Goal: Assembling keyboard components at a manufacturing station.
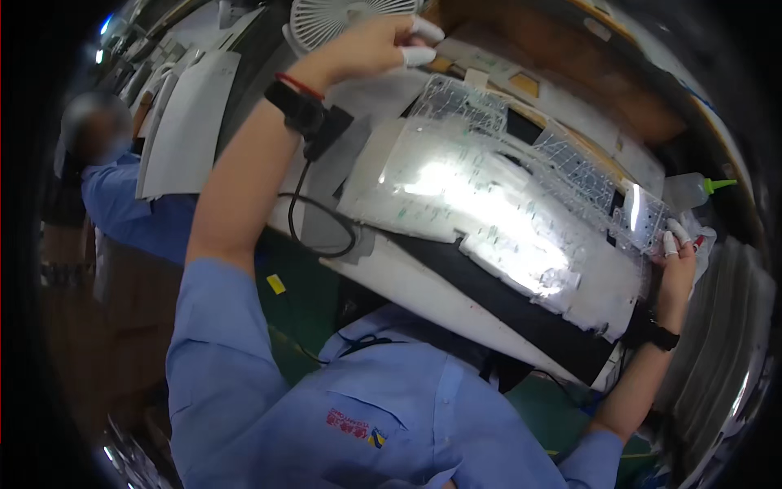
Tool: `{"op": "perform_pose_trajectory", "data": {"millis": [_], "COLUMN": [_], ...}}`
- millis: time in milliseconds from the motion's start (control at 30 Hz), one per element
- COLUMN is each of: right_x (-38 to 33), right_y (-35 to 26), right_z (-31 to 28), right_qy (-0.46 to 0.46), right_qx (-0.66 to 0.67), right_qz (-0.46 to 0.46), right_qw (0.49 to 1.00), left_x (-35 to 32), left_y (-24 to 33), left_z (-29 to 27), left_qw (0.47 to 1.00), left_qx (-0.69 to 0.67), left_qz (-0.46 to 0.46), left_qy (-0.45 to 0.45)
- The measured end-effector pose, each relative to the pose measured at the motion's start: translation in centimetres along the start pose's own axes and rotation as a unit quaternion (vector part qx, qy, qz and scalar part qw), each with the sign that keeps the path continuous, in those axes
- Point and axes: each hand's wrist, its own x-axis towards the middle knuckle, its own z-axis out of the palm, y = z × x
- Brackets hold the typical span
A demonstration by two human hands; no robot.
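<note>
A clear film with printed circuit traces (pixel 574 167) lies along the far side of a large, shiny, whitish panel (pixel 432 171). My right hand (pixel 676 253), with white finger cots, is closed on the film's right end. Up at the far left, my left hand (pixel 383 47) is raised just beyond the film's left end. Two of its fingertips wear white cots and stand apart, with nothing visible between them; the other fingers are curled and partly hidden. Strong glare covers much of the panel's surface. A black mat (pixel 481 301) shows under its near edge.
A white fan (pixel 334 20) stands behind my left hand. A squeeze bottle with a green tip (pixel 688 191) is beyond my right hand, near stacked grey sheets (pixel 717 342). A black cable (pixel 305 236) hangs from my left wristband. Another person (pixel 114 179) sits at left.
</note>
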Motion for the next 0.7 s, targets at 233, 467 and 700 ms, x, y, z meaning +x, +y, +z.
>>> {"op": "perform_pose_trajectory", "data": {"millis": [233, 467, 700], "right_x": [0.0, -1.1, -12.6], "right_y": [0.1, -4.1, -14.4], "right_z": [0.6, 0.9, 4.7], "right_qy": [0.042, 0.068, -0.126], "right_qx": [-0.018, 0.034, 0.029], "right_qz": [-0.043, -0.131, -0.209], "right_qw": [0.998, 0.988, 0.969], "left_x": [-4.3, -10.3, -10.7], "left_y": [8.7, 17.1, 18.3], "left_z": [-6.7, -10.7, -6.2], "left_qw": [0.991, 0.998, 0.955], "left_qx": [-0.119, -0.035, -0.192], "left_qz": [0.062, 0.057, 0.223], "left_qy": [0.006, -0.012, 0.048]}}
